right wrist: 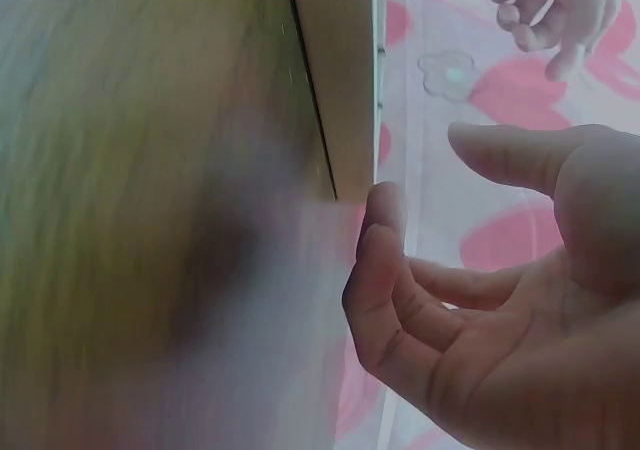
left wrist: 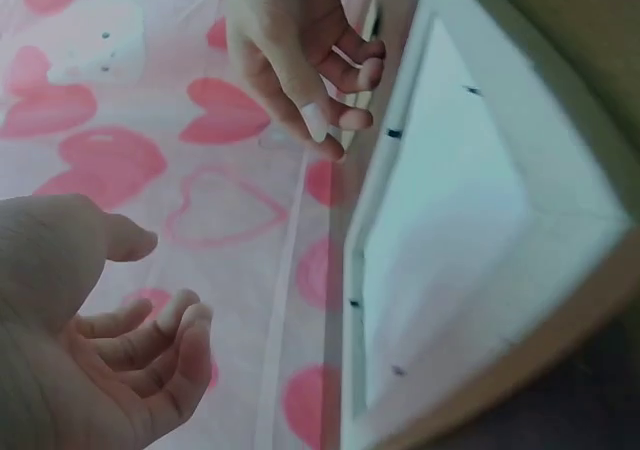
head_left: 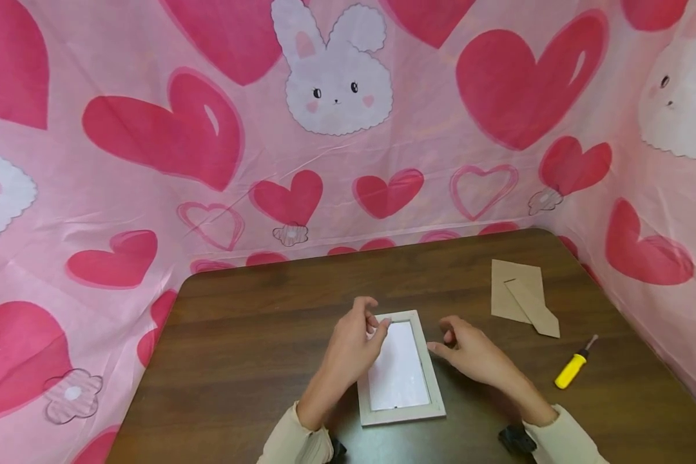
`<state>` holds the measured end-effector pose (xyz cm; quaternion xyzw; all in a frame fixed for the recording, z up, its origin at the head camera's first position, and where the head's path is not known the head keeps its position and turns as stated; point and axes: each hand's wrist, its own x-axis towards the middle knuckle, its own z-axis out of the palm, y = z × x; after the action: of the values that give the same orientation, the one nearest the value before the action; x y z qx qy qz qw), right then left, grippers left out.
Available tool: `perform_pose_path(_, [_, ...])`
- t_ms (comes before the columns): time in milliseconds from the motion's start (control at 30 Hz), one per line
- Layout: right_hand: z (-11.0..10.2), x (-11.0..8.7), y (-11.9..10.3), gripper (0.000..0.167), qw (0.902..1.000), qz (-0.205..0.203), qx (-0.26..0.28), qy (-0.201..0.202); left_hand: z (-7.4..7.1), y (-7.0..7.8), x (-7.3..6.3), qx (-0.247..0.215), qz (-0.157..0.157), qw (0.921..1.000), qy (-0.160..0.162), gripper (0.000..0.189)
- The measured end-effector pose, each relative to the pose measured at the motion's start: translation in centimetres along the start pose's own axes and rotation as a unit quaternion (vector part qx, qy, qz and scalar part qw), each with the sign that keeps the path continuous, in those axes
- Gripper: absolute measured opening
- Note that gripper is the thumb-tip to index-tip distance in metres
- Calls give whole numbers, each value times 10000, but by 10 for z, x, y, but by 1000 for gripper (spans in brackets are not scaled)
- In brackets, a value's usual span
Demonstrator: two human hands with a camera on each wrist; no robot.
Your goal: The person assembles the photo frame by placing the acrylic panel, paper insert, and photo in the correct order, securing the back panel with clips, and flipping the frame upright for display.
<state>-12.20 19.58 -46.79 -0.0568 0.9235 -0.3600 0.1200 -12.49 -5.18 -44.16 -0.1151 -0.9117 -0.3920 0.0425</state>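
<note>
A pale picture frame [head_left: 433, 374] lies on the table in front of me, with a white sheet [head_left: 399, 367] filling its opening. Small dark tabs [left wrist: 394, 133] show along the inner edge in the left wrist view. Over the frame's upper left corner hovers my left hand [head_left: 350, 341], fingers loosely bent around nothing. My right hand [head_left: 475, 351] is just beyond the frame's right side, thumb and fingers apart and holding nothing. In the right wrist view, the fingertips of this hand [right wrist: 520, 310] appear near the frame's side edge [right wrist: 345, 80].
At the back right lies a brown backing board [head_left: 507, 299] with a slanted stand leg [head_left: 535, 308] across it. Nearer, to the right of my right hand, is a screwdriver [head_left: 572, 370] with a yellow handle. Pink heart-printed cloth [head_left: 429, 122] hangs behind the wooden table [head_left: 238, 348].
</note>
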Motion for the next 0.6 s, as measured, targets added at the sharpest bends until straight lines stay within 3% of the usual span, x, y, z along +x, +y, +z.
perform_pose_path(133, [-14, -3, 9, 66, 9999, -38, 147, 65, 6, 12, 13, -65, 366, 9991, -209, 30])
perform_pose_path(233, [-25, -5, 16, 69, 9997, -64, 184, 160, 13, 19, 21, -72, 486, 9980, -390, 37])
perform_pose_path(467, [-52, -4, 31, 70, 9989, -124, 125, 444, 30, 33, 43, -188, 470, 9947, -899, 58])
perform_pose_path(600, [-68, -2, 44, 71, 9972, -188, -6, 718, 44, 42, 57, -396, 286, 9932, -1060, 67])
